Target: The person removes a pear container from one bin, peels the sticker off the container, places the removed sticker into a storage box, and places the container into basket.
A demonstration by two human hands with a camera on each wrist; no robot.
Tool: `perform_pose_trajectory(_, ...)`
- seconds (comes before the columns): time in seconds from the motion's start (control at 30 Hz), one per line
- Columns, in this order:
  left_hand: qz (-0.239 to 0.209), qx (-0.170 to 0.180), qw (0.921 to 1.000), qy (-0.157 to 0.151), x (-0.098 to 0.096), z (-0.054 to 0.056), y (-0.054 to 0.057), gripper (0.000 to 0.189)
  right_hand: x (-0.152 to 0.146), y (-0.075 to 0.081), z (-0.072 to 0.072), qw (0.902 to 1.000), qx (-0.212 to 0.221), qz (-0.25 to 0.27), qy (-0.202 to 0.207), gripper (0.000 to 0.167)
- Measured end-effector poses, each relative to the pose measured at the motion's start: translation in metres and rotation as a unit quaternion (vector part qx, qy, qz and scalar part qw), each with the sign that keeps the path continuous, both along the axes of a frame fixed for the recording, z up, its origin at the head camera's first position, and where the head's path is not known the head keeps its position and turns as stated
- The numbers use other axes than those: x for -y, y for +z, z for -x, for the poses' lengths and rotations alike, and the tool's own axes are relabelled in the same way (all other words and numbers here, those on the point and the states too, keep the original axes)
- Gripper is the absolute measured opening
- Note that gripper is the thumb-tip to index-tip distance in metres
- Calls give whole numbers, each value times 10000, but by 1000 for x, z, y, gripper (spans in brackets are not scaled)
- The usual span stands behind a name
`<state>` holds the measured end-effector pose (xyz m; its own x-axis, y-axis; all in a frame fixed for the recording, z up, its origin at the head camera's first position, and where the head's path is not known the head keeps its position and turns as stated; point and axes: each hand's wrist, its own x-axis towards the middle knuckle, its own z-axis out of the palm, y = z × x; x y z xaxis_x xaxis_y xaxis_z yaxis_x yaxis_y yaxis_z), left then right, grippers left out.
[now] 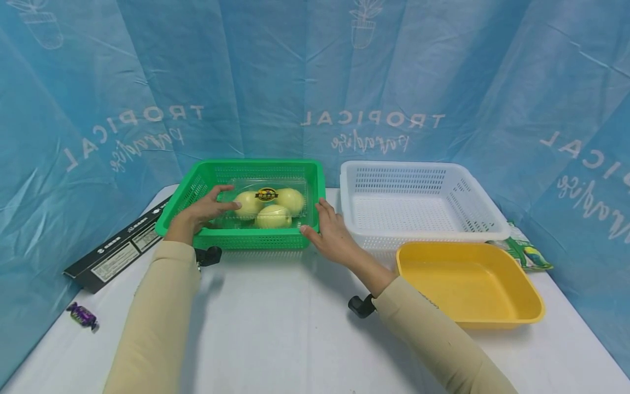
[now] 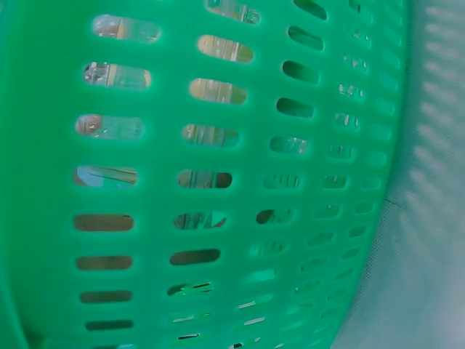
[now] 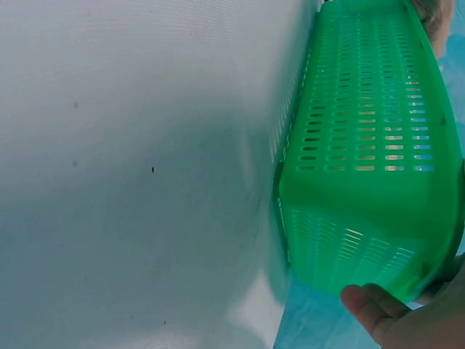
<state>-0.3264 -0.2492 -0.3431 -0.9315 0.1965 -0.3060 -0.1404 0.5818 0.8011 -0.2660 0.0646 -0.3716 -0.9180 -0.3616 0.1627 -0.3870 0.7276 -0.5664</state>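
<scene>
A clear plastic box (image 1: 297, 183) with a black-and-yellow label lies inside the green basket (image 1: 256, 239). Round pale yellow-green fruit (image 1: 274, 217) shows through it. My left hand (image 1: 206, 209) reaches over the basket's left side, its thumb and index finger spread out at the box's left end; its other fingers are mostly hidden. At the basket's front right corner, my right hand (image 1: 334, 232) grips the rim, thumb at the front edge and fingers along the right side. In the right wrist view, fingertips (image 3: 356, 297) lie against the outer wall. Only slotted green wall fills the left wrist view.
Right of the green basket stands a white basket (image 1: 361, 239), with a yellow tray (image 1: 467, 323) in front. A green packet (image 1: 529, 251) lies beside them. On the left are a long black box (image 1: 118, 249) and a purple wrapped candy (image 1: 82, 316). A blue curtain hangs behind.
</scene>
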Motion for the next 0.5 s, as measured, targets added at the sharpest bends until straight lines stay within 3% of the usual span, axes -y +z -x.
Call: perform_pose_trajectory(0.5, -159, -379, 9988, 253, 0, -1, 0, 77, 1, 0, 1, 10000, 6, -28, 37, 75)
